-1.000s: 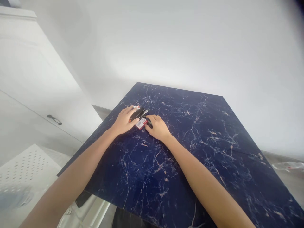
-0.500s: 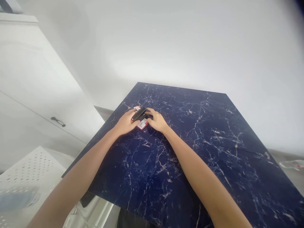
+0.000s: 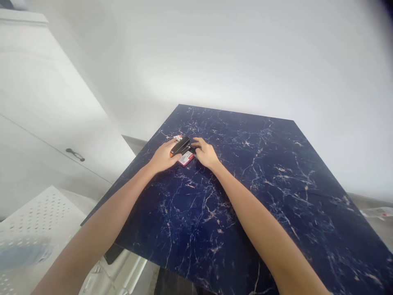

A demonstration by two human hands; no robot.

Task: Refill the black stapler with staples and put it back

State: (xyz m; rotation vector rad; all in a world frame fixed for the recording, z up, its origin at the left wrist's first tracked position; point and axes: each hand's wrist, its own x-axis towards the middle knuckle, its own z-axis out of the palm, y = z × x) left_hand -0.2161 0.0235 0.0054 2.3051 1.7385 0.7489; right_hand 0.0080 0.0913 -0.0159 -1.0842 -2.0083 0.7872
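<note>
black stapler (image 3: 183, 146) held between two hands on a navy marble tabletop (image 3: 251, 213), toward its far left side

likely stiff, fairly heavy and smooth, so best taken by the body. left hand (image 3: 161, 158) lies half curled over its near end, fingers on it; right hand (image 3: 205, 154) is curled, fingertips at its right end, grip unclear. a red-and-white staple box (image 3: 186, 159) sits just under it.

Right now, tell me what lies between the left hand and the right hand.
Between the left hand and right hand, the head view shows a black stapler and a red-and-white box.
</note>
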